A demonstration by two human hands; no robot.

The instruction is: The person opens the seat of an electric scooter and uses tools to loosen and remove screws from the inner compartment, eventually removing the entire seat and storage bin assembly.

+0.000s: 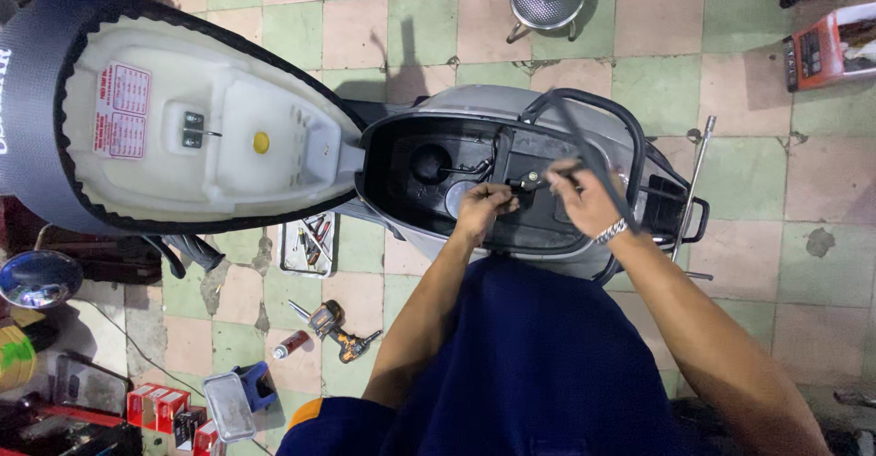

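Hands (529,202) inside scooter compartment (429,205), seat (182,119) raised

just one cam, head-mounted, looking pretty much straight down from above the person's chest. forearms come up from the bottom edge, close. mid-frame it's over the open grey scooter under-seat bay (511,146), w/ checkered pink and green floor tiles (757,191) further off all round.
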